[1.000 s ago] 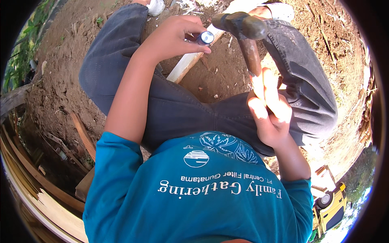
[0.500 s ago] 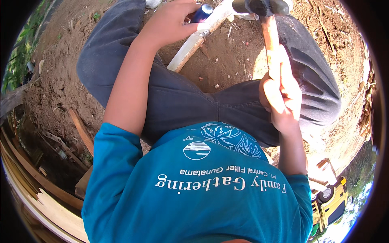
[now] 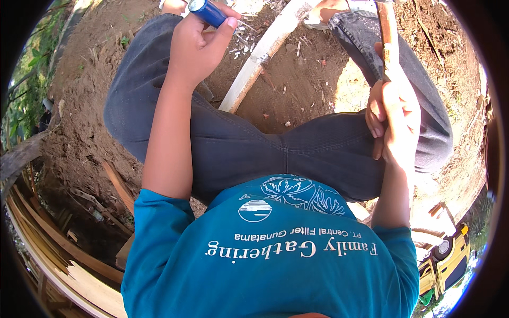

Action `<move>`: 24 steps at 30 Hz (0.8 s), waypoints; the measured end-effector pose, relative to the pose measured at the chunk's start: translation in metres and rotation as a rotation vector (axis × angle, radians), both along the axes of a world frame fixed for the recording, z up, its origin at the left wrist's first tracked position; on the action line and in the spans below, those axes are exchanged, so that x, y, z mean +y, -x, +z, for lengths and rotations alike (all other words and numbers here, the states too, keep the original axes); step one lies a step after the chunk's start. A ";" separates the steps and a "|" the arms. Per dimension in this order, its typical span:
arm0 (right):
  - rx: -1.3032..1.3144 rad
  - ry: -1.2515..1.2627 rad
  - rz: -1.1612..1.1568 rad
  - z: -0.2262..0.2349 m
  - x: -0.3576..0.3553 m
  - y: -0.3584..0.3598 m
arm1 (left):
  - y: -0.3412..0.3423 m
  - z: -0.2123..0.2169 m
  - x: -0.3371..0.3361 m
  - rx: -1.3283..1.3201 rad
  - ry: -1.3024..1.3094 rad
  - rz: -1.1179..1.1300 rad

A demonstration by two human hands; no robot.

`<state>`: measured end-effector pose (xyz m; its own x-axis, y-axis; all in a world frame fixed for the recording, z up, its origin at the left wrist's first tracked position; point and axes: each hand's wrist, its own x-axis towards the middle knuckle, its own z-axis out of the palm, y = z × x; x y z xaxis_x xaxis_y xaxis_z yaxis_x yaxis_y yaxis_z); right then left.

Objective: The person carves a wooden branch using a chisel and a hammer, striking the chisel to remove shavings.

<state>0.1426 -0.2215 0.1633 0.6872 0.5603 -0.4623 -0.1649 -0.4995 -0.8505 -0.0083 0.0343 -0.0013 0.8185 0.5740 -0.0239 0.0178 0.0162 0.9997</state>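
Wooden strip (image 3: 254, 62) slants between the legs (image 3: 146, 90), clear of both hands; left hand (image 3: 196, 50), curled round a blue-handled tool (image 3: 208, 13), has drawn leftward; right hand (image 3: 398, 114), wrapped round a hammer (image 3: 388, 37), has shifted rightward, parting the two tools.

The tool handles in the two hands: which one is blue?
The short handle in the left hand is blue; the long handle in the right hand is brown.
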 end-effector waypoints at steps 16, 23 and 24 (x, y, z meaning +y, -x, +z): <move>0.196 -0.180 -0.122 -0.011 0.000 -0.017 | -0.007 0.012 -0.008 0.017 -0.067 -0.101; 0.199 -0.185 -0.148 -0.008 0.005 -0.016 | -0.009 0.016 -0.006 -0.102 -0.120 -0.101; 0.201 -0.190 -0.153 -0.008 0.006 -0.015 | -0.009 0.015 -0.007 -0.114 -0.124 -0.099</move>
<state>0.1574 -0.2156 0.1556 0.6755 0.5469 -0.4946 -0.4000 -0.2917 -0.8689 0.0006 0.0269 0.0141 0.8645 0.4832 0.1384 -0.1004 -0.1036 0.9895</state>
